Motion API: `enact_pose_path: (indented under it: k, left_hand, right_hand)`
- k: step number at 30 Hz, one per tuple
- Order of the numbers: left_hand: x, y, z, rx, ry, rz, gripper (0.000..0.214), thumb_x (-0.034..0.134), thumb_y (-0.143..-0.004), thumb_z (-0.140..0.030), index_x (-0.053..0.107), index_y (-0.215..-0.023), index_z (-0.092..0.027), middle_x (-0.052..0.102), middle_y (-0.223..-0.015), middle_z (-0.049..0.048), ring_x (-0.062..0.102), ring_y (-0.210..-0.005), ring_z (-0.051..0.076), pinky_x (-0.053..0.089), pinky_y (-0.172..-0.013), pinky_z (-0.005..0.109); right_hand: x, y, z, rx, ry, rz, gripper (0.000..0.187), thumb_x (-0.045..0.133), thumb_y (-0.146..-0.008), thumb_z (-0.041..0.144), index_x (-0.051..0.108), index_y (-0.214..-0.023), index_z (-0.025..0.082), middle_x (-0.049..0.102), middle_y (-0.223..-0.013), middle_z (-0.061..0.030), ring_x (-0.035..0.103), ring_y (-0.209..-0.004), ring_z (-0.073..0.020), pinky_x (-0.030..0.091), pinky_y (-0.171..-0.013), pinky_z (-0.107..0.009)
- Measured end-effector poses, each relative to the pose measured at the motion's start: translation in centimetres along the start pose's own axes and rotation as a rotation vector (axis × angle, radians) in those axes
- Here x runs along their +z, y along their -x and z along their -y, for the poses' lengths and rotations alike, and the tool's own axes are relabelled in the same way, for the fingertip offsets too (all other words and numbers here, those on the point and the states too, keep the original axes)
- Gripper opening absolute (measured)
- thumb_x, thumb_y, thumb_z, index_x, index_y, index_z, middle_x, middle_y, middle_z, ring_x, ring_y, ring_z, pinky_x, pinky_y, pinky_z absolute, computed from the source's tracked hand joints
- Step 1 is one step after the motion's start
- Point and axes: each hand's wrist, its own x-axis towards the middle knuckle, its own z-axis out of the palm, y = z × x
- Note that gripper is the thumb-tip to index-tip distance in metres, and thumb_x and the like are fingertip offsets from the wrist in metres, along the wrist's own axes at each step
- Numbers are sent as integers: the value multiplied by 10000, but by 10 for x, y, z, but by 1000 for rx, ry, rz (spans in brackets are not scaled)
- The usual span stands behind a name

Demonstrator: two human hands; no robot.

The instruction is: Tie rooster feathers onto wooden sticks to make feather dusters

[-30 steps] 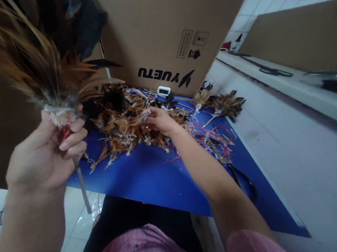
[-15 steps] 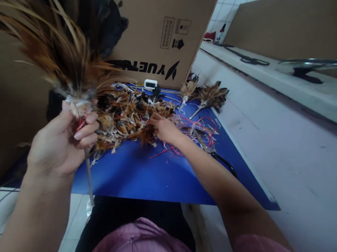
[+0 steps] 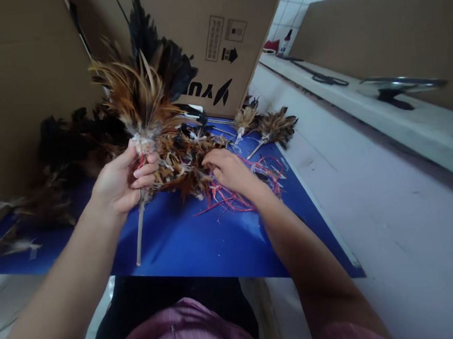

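My left hand is closed around the stick of a feather duster, just below the bound feather bases, where red string shows. The duster stands nearly upright, with brown and black feathers at the top and its bare stick pointing down over the table edge. At the right end of a pile of loose brown feathers, my right hand has its fingers curled together. Whatever they pinch is hidden. Red strings lie tangled beside and under that hand.
Two smaller feather dusters lie at the back right of the blue table. Large cardboard boxes stand behind and to the left. Darker feathers are heaped at the left. Scissors rest on a ledge at right.
My left hand has moved right and away from me with the duster. My right hand has shifted slightly right, staying by the feather pile. The view has turned a little, showing more feathers at left.
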Motion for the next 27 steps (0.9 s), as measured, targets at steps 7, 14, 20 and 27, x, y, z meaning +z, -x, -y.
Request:
enact_pose_path:
  k: [7, 14, 20, 27]
  left_hand:
    - [-20, -14, 9, -23, 71, 6, 382, 250, -994, -278, 529, -792, -112, 478, -684, 23, 378, -409, 11, 261, -293, 73]
    - [-31, -15, 7, 3, 47, -28, 403, 247, -994, -281, 558, -827, -87, 518, -717, 43, 347, -393, 4, 256, -271, 73]
    - [-34, -20, 12, -8, 44, -61, 406, 284, -986, -280, 597, -865, -50, 579, -795, 87, 331, -396, 7, 262, -260, 88]
    - [-36, -23, 20, 23, 78, -94, 346, 346, -968, -250, 593, -811, -67, 575, -746, 71, 342, -403, 20, 251, -274, 103]
  right_hand:
    - [31, -36, 8, -97, 117, 234, 372, 421, -840, 45, 680, -1056, 201, 660, -1047, -68, 593, -970, -187, 434, -772, -282]
    - [48, -46, 7, -178, 295, 328, 306, 455, -839, 72, 676, -1013, 190, 609, -1103, -101, 578, -978, -210, 409, -682, -283]
    - [23, -38, 3, 14, 65, 114, 172, 524, -826, 120, 661, -922, 162, 655, -913, -57, 593, -851, -171, 420, -734, -276]
    - [0, -30, 10, 236, -493, -162, 136, 592, -838, 278, 674, -848, 170, 612, -649, 19, 554, -571, -101, 432, -581, -242]
